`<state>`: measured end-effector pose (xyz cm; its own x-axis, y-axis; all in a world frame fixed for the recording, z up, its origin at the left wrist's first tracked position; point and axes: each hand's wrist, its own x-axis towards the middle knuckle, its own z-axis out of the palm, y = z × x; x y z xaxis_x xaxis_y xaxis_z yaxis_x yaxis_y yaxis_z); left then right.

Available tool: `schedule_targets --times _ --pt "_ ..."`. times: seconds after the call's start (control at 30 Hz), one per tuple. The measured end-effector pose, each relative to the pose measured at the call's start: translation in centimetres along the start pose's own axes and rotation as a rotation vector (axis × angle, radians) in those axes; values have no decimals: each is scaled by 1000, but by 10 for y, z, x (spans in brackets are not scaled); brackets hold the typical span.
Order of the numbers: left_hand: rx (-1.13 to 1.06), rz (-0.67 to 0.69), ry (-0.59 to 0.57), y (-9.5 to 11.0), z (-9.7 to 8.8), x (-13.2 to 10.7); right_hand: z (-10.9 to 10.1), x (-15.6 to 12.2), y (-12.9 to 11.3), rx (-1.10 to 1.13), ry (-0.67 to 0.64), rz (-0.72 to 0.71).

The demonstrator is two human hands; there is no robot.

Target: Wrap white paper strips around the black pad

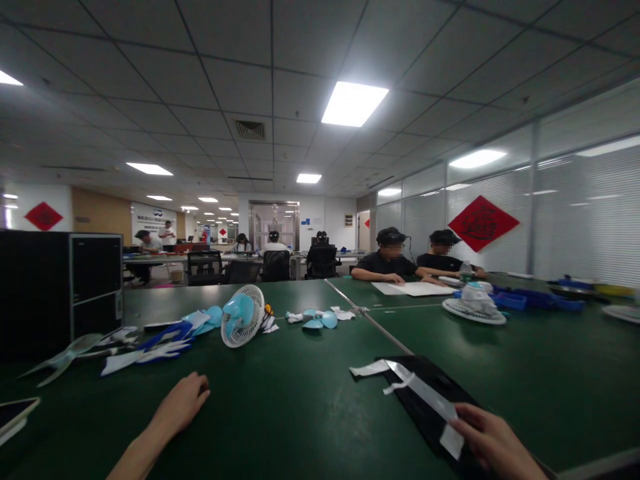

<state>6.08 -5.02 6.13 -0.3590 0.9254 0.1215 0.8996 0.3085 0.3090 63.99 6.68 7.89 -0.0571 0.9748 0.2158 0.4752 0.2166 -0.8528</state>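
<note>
My left hand [181, 402] rests on the green table [280, 413], fingers loosely curled, holding nothing. My right hand [493, 440] lies at the lower right, fingers pressed on a black flat item [430, 393] and the end of a white strip [425, 395] that runs across it. Farther out on the table stands a small white fan with blue blades [243, 315], with loose blue and white parts [315, 318] beside it.
A black box [60, 287] stands at the left, a phone [15, 415] at the left edge. Blue and clear plastic pieces [150, 341] lie near the fan. Two seated people [400, 262] work across the table by white paper [413, 289]; a white plate [474, 310] and blue trays [535, 299] sit right.
</note>
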Motion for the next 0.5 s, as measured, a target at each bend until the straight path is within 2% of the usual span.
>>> schedule_targets --times 0.07,0.13,0.27,0.4,0.5 --pt "-4 -5 -1 1 -1 -1 0 -2 -20 23 -45 -24" --pt "-11 -9 -10 0 -1 -1 0 -1 -40 -3 -35 -84" --pt "-20 -6 -20 -3 0 0 7 20 -75 -120 59 -269" --pt "-25 1 -46 -3 -2 -1 32 65 -94 -412 186 -427" --pt "-33 -15 -52 0 -4 -2 61 98 -96 -709 169 -474"
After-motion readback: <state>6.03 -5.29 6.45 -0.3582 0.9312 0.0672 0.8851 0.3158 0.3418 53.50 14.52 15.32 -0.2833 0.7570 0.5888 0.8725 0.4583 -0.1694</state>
